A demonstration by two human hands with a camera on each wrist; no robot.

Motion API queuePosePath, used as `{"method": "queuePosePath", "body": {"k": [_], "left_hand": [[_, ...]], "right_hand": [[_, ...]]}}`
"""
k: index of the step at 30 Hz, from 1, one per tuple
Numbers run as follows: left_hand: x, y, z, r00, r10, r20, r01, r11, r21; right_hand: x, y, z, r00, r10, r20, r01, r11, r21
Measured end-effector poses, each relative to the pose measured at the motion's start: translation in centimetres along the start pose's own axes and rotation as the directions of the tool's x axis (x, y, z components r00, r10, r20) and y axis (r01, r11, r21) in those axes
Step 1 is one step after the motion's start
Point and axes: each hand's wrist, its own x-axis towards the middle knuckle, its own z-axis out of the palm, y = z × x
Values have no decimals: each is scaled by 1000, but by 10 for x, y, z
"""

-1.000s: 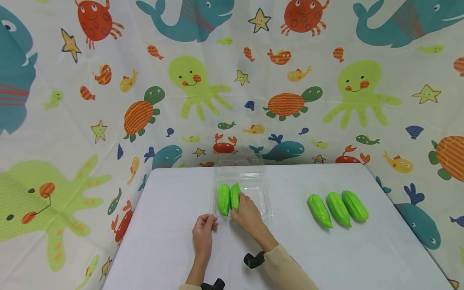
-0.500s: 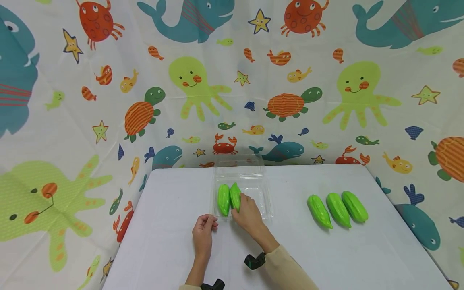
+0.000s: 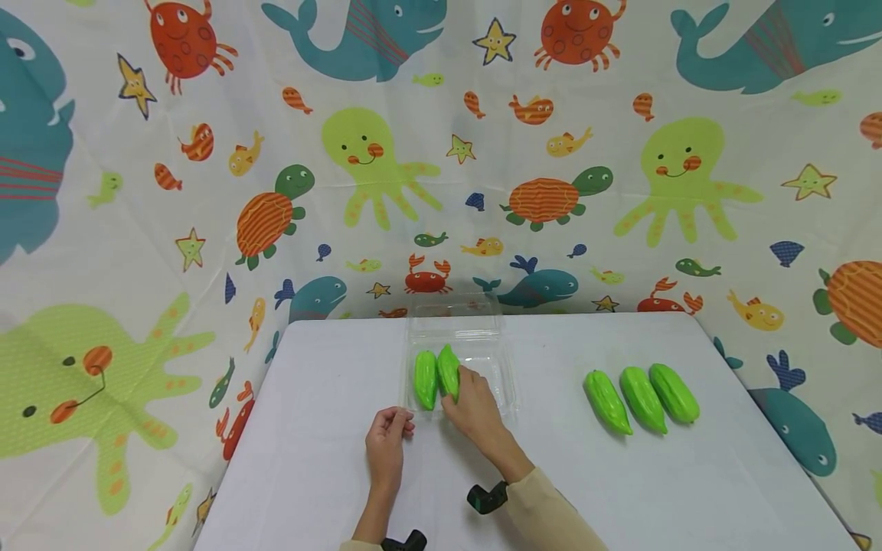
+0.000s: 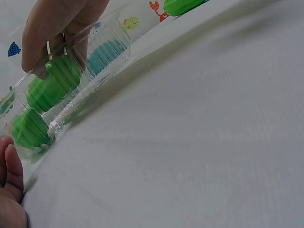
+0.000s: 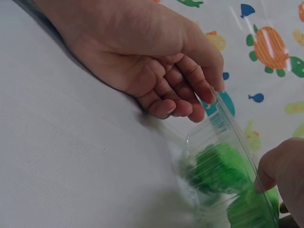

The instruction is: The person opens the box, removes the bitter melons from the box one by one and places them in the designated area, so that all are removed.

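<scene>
My right hand [image 3: 474, 402] reaches into a clear plastic clamshell container [image 3: 508, 383] and holds a bright green, ribbed, tapered vegetable [image 3: 449, 371]. In the left wrist view its thumb and fingers come down on this vegetable [image 4: 56, 81] from above. A second vegetable of the same kind [image 3: 425, 379] lies just left of it, against the container's left side. My left hand [image 3: 386, 440] is at the front left corner of the container. The right wrist view shows the left hand [image 5: 156, 71] pinching the clear rim between thumb and index finger, the other fingers loosely curled.
Three more green vegetables [image 3: 642, 398] lie side by side on the white table [image 3: 586, 490], right of the container. The raised clear lid [image 3: 455, 308] stands at the table's back edge, before a curtain [image 3: 482, 229] printed with sea animals.
The held vegetable has shifted slightly away from me and tilted a little, with my right hand moving slightly right. My left hand has stayed at the container's corner.
</scene>
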Motion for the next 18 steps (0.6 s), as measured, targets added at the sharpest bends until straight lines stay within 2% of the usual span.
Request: {"method": "queuePosePath", "body": {"k": [13, 15, 18], "left_hand": [[-2, 2, 0, 1000, -6, -5, 6, 1000, 4], [-1, -1, 0, 1000, -1, -4, 1, 1000, -8], [5, -17, -1, 1000, 18, -5, -18, 999, -27]], "right_hand": [[-3, 2, -5, 999, -17, -50, 19, 999, 37], [-3, 2, -6, 998, -16, -53, 18, 999, 40], [-3, 3, -8, 998, -17, -59, 20, 999, 50]]}}
